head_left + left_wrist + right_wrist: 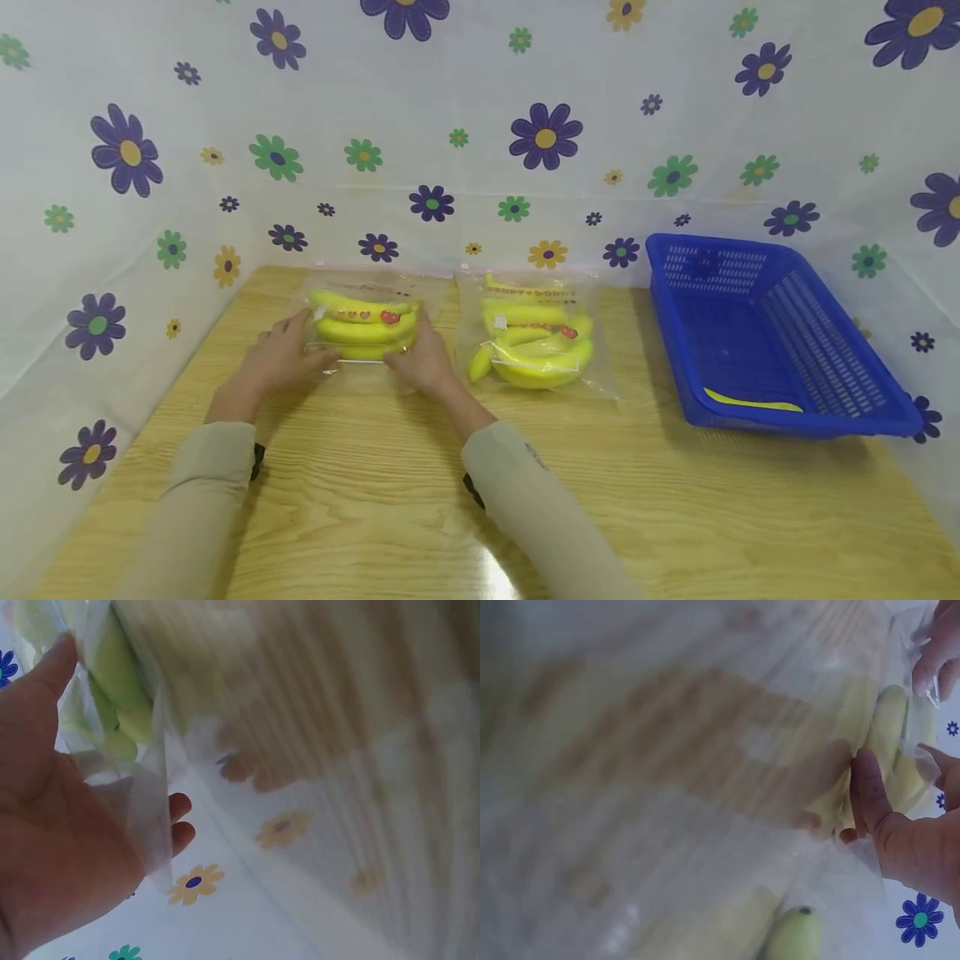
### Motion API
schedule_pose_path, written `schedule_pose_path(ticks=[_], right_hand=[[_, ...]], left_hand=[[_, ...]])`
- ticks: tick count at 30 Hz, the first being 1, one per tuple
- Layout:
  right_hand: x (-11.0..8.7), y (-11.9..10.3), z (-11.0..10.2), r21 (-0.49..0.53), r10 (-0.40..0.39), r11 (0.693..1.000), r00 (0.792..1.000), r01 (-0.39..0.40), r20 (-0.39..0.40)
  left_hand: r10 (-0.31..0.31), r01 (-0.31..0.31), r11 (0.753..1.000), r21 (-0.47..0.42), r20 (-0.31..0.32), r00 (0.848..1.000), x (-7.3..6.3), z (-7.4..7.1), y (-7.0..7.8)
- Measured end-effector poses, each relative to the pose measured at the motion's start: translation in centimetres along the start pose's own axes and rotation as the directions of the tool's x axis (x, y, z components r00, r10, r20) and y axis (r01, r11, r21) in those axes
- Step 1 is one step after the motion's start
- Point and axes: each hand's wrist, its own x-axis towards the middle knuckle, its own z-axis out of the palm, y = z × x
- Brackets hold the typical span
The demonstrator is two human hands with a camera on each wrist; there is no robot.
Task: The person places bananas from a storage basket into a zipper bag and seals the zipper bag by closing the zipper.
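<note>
A clear plastic bag of bananas (365, 332) with red print lies toward the back left of the wooden table. My left hand (279, 358) holds its left side, the thumb in front; in the left wrist view, fingertips (181, 834) show past the edge of the clear film. Opposite it, my right hand (426, 357) grips the bag's right side, thumb over the bananas (887, 724) in the right wrist view. A second clear bag of bananas (542, 367) lies just right of my right hand, with neither hand on it.
At the right stands a blue plastic basket (667, 358) with slotted walls and a curved yellow thing (750, 402) near its front wall. A white flowered sheet (480, 108) rises behind the table (390, 500) and along both sides.
</note>
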Motion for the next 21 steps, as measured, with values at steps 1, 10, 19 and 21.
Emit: schedule_pose_path(ticks=[1, 10, 19, 21], right_hand=[[0.0, 0.0, 0.0, -0.022, -0.009, 1.0, 1.0, 0.009, 0.011], [-1.0, -1.0, -0.9, -0.18, -0.004, 0.983, 0.989, 0.031, 0.147], [-1.0, -0.7, -1.9, -0.299, -0.054, 0.95, 0.989, 0.093, 0.134], [-1.2, -0.7, -2.2, -0.298, -0.076, 0.947, 0.986, 0.118, 0.147]], left_hand=[[0.009, -0.009, 1.0, 0.002, 0.003, 1.0, -0.2, -0.1, -0.2], [-0.021, 0.015, 0.994, 0.111, 0.049, 0.999, -1.2, -1.4, -0.3], [-0.048, 0.042, 0.994, 0.1, 0.056, 0.997, -1.0, -1.0, 0.7], [-0.047, 0.044, 0.993, 0.107, 0.033, 0.998, -1.1, -1.2, 1.0]])
